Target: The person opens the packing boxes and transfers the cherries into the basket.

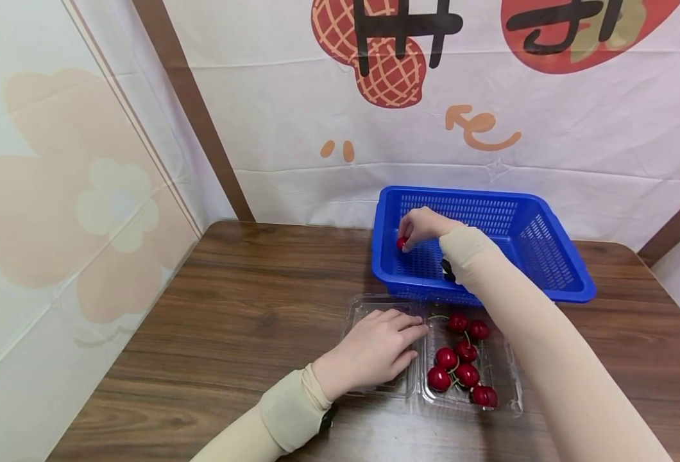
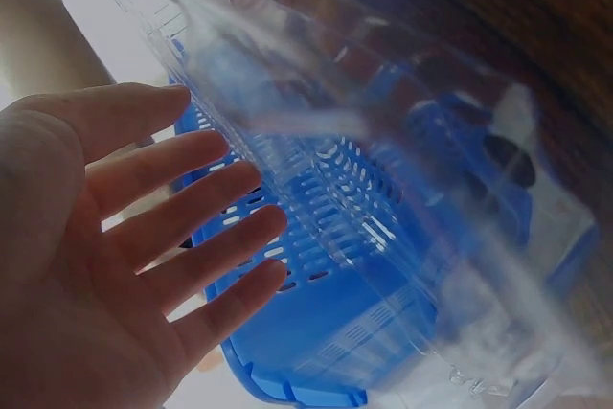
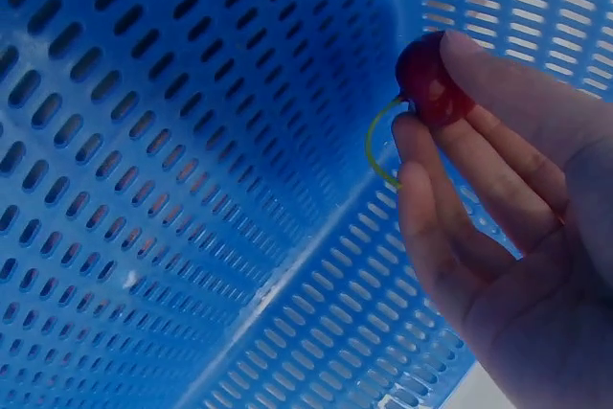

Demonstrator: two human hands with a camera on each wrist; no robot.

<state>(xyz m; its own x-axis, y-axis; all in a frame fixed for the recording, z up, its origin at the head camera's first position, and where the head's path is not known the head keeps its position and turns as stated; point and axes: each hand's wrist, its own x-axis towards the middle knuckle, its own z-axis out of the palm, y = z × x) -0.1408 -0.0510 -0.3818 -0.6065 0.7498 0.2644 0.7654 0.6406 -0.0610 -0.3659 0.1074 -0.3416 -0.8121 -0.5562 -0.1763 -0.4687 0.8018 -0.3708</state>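
My right hand [image 1: 423,226] reaches inside the blue plastic basket [image 1: 565,256], near its left end. Thumb and fingers pinch a dark red cherry [image 3: 431,79] with a curved green stem, close to the perforated walls. My left hand [image 1: 374,350] lies with straight fingers over the lid half of a clear plastic clamshell box [image 1: 516,385]. In the left wrist view its fingers [image 2: 220,308] are spread beside the clear lid [image 2: 316,122]. Several cherries [image 1: 446,358], some with green stems, lie in the box's right half.
The basket stands at the back of the brown wooden table [image 1: 247,289], just behind the clear box. A white printed cloth [image 1: 294,109] hangs behind the table, and another cloth panel [image 1: 40,212] runs along the left side.
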